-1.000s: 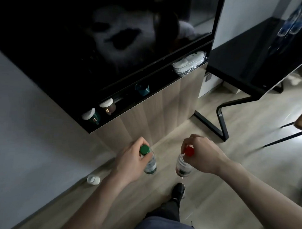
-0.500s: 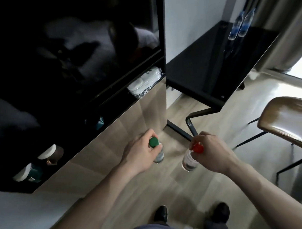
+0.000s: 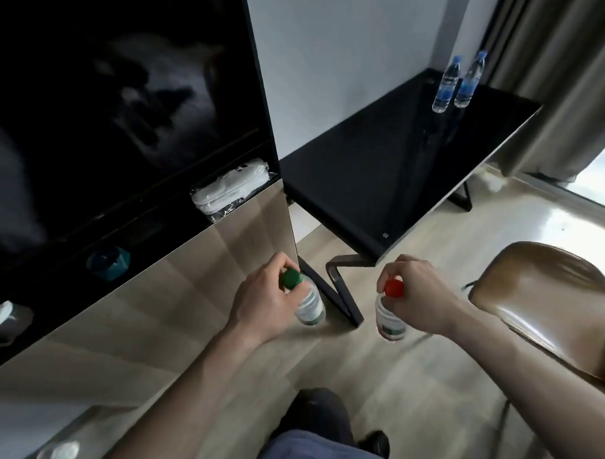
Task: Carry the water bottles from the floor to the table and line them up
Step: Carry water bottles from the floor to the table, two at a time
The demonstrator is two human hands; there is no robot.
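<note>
— Low in the middle of the frame, what are you holding?

— My left hand (image 3: 262, 301) grips the clear green-capped water bottle (image 3: 305, 303); my right hand (image 3: 421, 294) pinches the clear red-capped water bottle (image 3: 390, 315). Both are off the floor.

— Next?

— I'd say carry them to the black glossy table (image 3: 378, 178), upper right, beside the two blue-labelled bottles (image 3: 457, 85).

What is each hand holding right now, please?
Left hand: grips the green-capped clear plastic bottle near its cap.
Right hand: grips the red-capped clear plastic bottle near its cap.
</note>
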